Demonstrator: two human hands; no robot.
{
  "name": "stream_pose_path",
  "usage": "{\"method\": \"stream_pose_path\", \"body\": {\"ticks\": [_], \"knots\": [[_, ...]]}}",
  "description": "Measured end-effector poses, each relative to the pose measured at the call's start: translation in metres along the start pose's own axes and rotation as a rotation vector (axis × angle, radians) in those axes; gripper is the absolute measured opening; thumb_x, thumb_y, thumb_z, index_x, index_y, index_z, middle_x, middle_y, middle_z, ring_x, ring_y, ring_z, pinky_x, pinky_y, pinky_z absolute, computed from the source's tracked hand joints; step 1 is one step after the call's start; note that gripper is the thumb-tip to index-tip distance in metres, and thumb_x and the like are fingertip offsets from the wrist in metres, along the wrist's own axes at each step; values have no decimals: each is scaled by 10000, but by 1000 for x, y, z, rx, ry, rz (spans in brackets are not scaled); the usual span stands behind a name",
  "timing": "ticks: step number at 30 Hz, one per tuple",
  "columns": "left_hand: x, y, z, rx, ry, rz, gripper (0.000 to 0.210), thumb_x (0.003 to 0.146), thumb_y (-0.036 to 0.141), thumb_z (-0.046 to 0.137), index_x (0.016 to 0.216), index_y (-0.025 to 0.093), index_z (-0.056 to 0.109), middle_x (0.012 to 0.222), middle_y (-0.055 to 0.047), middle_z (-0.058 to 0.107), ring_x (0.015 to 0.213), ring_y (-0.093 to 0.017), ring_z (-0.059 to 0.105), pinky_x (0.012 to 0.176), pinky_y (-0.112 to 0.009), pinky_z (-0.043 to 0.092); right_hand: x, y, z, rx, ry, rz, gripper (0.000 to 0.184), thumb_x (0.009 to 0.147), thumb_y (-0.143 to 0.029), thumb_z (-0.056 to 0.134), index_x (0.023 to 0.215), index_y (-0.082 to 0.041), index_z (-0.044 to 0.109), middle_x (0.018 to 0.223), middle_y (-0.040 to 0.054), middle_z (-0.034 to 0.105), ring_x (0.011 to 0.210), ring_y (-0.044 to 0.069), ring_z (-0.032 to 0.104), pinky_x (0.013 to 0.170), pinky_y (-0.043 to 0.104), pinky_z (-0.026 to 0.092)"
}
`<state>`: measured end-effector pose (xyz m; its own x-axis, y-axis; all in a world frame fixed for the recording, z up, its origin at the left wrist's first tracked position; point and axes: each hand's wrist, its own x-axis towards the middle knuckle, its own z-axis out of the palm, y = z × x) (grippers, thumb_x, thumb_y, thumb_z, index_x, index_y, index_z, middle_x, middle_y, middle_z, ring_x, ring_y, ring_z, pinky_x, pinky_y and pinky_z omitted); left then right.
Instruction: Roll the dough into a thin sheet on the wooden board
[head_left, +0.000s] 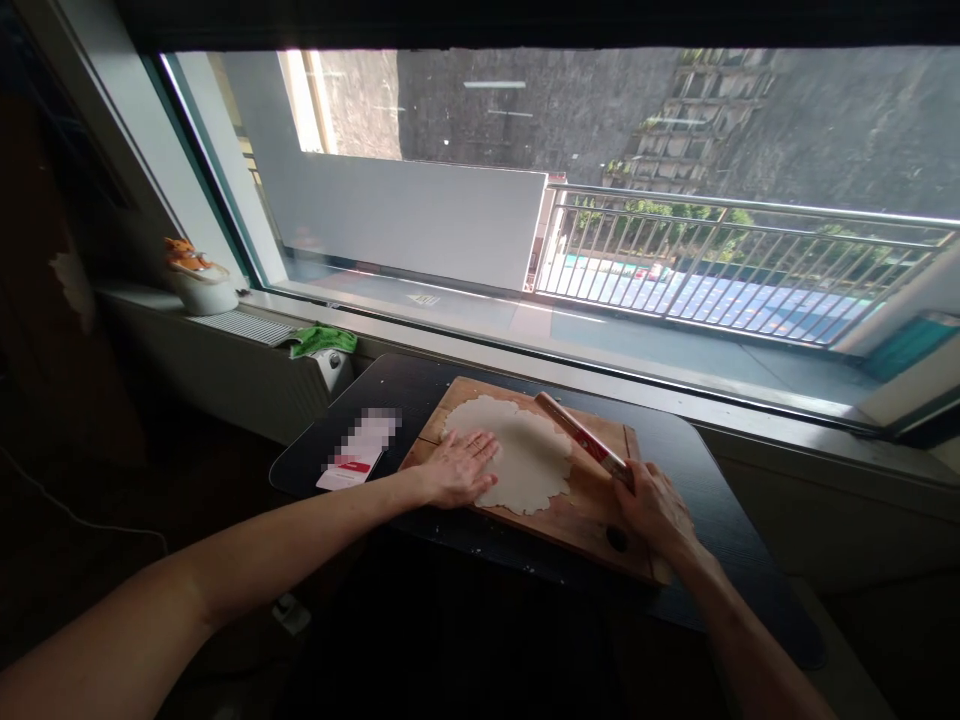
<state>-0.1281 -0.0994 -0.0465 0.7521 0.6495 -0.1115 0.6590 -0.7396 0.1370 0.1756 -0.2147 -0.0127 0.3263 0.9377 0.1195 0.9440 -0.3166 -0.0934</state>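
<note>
A thin, flat sheet of dough (525, 450) with a ragged edge lies on a wooden cutting board (585, 535). My left hand (463, 468) rests flat on the dough's left part, fingers stretched out. In my right hand (654, 500) is a rolling pin (581, 435), gripped by its near end. The pin slants away to the upper left over the dough's right edge and the board; its label is red and white. Whether the pin touches the board I cannot tell. A round dark hole shows in the board close to my right hand.
The board sits on a dark table (739, 520) with rounded corners. Left of it lies a pinkish-white packet or card (352, 465), partly blurred. A green cloth (322, 341) and a white pot (206, 290) with an orange figure stand on the radiator below the window.
</note>
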Motion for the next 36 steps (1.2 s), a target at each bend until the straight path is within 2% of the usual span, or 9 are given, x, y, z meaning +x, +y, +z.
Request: {"method": "stream_pose_path", "body": {"ticks": [5, 10, 14, 17, 19, 23, 28, 32, 36], "knots": [[10, -16, -12, -24, 54, -221, 702, 995, 548, 289, 1579, 160, 262, 1650, -114, 209, 1531, -293, 138, 1224, -521, 98, -2, -12, -4, 25, -42, -79, 244, 948, -301, 477, 1108, -204, 635, 1071, 88, 653, 1002, 222, 618, 805, 295, 439], [19, -11, -4, -9, 47, 53, 667, 1007, 527, 240, 1585, 194, 238, 1663, -83, 171, 1537, -248, 111, 1231, -492, 52, 5, -23, -4, -46, -86, -102, 258, 960, -286, 479, 1135, -191, 643, 1113, 105, 649, 1062, 240, 599, 856, 310, 434], [31, -25, -30, -52, 22, -137, 591, 1010, 466, 263, 1503, 163, 387, 1598, -139, 346, 1483, -293, 272, 1189, -570, 166, 6, -30, -7, -39, -78, -93, 300, 964, -310, 464, 1161, -172, 644, 1121, 121, 639, 1065, 250, 590, 858, 322, 433], [45, -36, -68, -57, 237, -314, 449, 1015, 358, 274, 1229, 153, 611, 1344, -153, 601, 1303, -289, 494, 1110, -532, 331, 10, -43, -11, 23, -93, -229, 256, 933, -301, 499, 1090, -192, 669, 1087, 98, 643, 1047, 231, 583, 861, 308, 429], [53, -32, -82, -45, 387, -296, 407, 1014, 328, 287, 1098, 164, 649, 1224, -135, 650, 1204, -263, 556, 1063, -455, 395, 19, -56, -12, 76, -138, -327, 199, 905, -276, 521, 985, -202, 687, 1039, 81, 648, 998, 208, 590, 834, 292, 432], [58, -2, -63, -17, 368, -128, 356, 1004, 330, 339, 1095, 171, 643, 1212, -124, 658, 1189, -261, 560, 1072, -440, 397, 43, -76, -3, 175, -73, -326, 265, 946, -349, 470, 928, -204, 690, 1040, 84, 651, 979, 208, 595, 868, 321, 446], [47, 3, -20, -54, 217, -108, 431, 1004, 392, 337, 1292, 174, 573, 1456, -138, 530, 1365, -293, 444, 1153, -522, 309, 39, -73, 26, 94, 120, -280, 375, 986, -402, 405, 1226, -208, 619, 1276, 129, 617, 1216, 275, 515, 1028, 434, 384], [71, -12, -29, -75, 190, -96, 455, 1012, 416, 318, 1302, 177, 574, 1468, -135, 524, 1389, -301, 426, 1155, -557, 295, 52, -68, 32, 47, 145, -366, 400, 994, -425, 399, 1295, -234, 582, 1367, 113, 587, 1333, 282, 430, 1107, 465, 308], [128, -18, -52, -104, 233, -269, 447, 1020, 381, 304, 1296, 160, 577, 1480, -149, 508, 1419, -305, 382, 1157, -615, 245, 108, -73, 20, 64, 50, -151, 437, 1008, -416, 331, 1303, -203, 573, 1317, 142, 611, 1239, 285, 514, 1032, 471, 386]]}}
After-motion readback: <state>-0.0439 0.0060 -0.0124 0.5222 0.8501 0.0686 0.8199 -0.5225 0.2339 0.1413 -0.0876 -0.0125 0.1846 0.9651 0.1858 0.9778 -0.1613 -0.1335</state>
